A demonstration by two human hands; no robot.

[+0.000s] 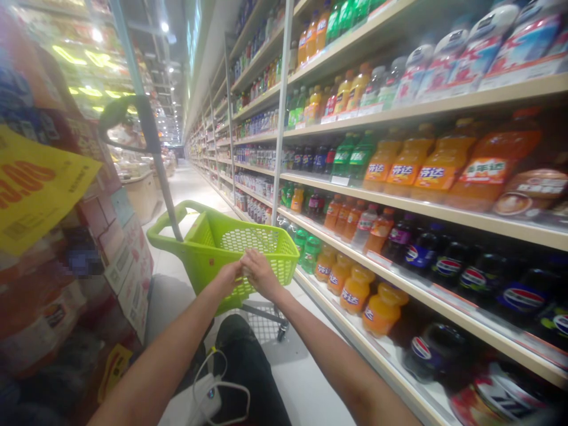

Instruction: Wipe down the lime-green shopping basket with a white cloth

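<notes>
A bright green shopping cart [199, 263] with a perforated basket is right in front of me. My left hand [229, 278] and my right hand [261, 275] meet at the near side of the basket, in front of its wall. The fingers of both are bent closed and touch each other. Whatever lies between them, if anything, is hidden or too small to name. The cart's dark handle [148, 124] stands up on a grey pole at the left, apart from both hands. Inside the basket I see only the green meshed walls.
Along the right run shelves of drinks, with orange soda bottles [355, 288] and dark cola bottles [437, 349] low down. Stacked goods with a yellow price sign [39, 183] crowd the left. A white device [206, 393] with a cable rests by my lap. The aisle floor [181, 177] stretches ahead.
</notes>
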